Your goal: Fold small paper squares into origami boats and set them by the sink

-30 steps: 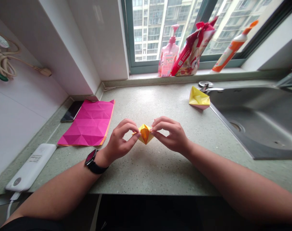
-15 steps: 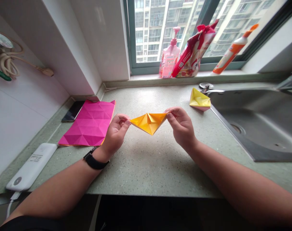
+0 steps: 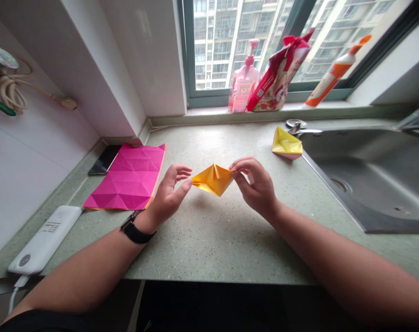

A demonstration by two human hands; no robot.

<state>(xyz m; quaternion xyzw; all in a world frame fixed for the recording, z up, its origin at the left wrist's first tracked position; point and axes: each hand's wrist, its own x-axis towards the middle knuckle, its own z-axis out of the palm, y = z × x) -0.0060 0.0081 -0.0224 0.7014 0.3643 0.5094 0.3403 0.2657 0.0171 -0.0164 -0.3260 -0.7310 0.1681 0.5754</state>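
The counter's (image 3: 209, 253) front edge runs straight across, close to the person. Near its left end lies a white power bank (image 3: 45, 240) with a white cord (image 3: 12, 299) plugged in. The marks on it are too blurry to read. A black watch (image 3: 137, 232) sits on the left wrist.

The left hand (image 3: 169, 193) has its thumb at the left tip of the folded orange paper (image 3: 213, 179); its other fingers are curled and apart from the thumb. The right hand (image 3: 256, 186) pinches the right tip between thumb and fingers.

The paper is between the hands, over the middle of the counter, with a shadow below it. It is longest from left to right, so one tip points at each hand. One corner points down toward the person, and a peak points away. There is room to move in front of it and behind it.

Pink creased paper (image 3: 126, 177) lies on the left, partly over a dark phone (image 3: 103, 161). On the right, the sink's (image 3: 378, 170) edge slants away, and a yellow folded paper (image 3: 287, 142) sits right by it.

At the back, a pink pump bottle (image 3: 244, 83), a red bag (image 3: 280, 74) and an orange and white bottle (image 3: 330, 79) stand on the sill (image 3: 209, 111). The bottle's label and the bag have writing too small to read.
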